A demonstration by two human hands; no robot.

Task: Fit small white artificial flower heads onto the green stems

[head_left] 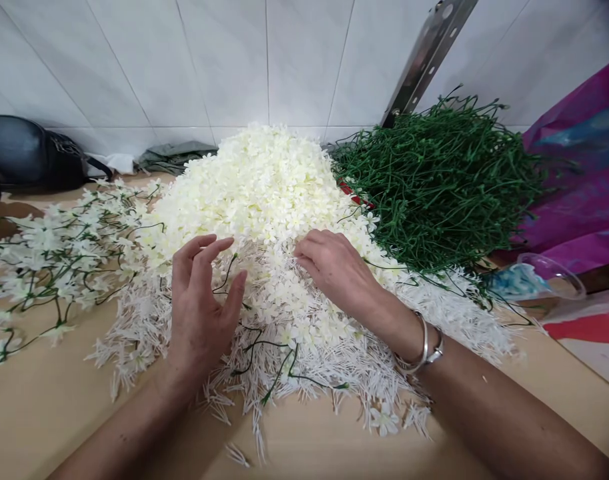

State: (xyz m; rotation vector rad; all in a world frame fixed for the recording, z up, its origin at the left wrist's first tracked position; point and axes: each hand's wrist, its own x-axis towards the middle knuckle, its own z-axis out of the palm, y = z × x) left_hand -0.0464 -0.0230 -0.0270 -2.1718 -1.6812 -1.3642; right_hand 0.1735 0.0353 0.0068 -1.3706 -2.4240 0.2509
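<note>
A heap of cream-white artificial flower heads (264, 180) rises in front of me, with white thread-like stamens (344, 373) spread beneath and around its near side. My left hand (201, 307) is over the left front of the heap, fingers and thumb apart. A thin green stem (229, 273) shows in the gap between its thumb and forefinger, not visibly gripped. At the heap's middle, my right hand (334, 270) has its fingertips pinched together; what is between them is hidden. Nearer me, a branched green stem (284, 370) lies on the stamens.
A big pile of green plastic stems (444, 180) stands at the right, beside a clear plastic cup (559, 277) and a purple bag (579, 167). Flowered sprays (54, 247) lie at the left, a black bag (29, 153) behind them. A metal post (424, 63) leans by the tiled wall (224, 60).
</note>
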